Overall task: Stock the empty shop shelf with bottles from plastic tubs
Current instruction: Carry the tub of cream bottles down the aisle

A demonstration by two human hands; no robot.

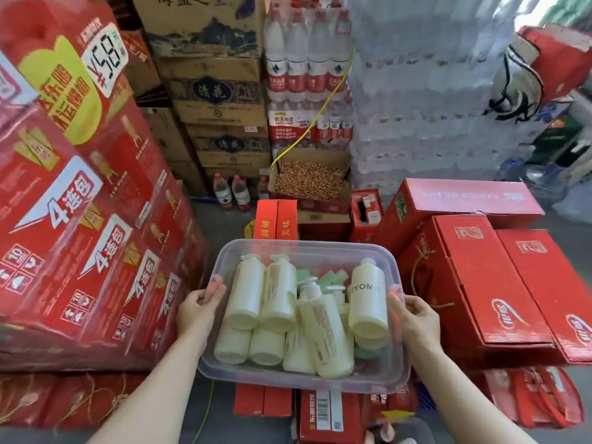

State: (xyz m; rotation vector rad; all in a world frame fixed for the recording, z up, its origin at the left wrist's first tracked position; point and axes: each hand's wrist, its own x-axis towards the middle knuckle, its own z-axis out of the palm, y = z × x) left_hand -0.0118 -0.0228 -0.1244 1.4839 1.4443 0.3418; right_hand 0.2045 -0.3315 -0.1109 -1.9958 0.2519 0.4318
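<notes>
Bare left hand [198, 310] and right hand [416, 318] curl round the end rims of a clear rectangular plastic tub [304, 246], with cream plastic pump bottles [326, 334] lying loose inside. Carrying it level should stop them rolling. Tall red cardboard cartons [80, 235] crowd its left edge and lower red boxes [499, 283] its right. No shelf shows.

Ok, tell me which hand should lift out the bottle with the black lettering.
Right, probably: the right hand grips the tub beside the lettered bottle, while the left hand grips the opposite rim, across the other bottles.
</notes>
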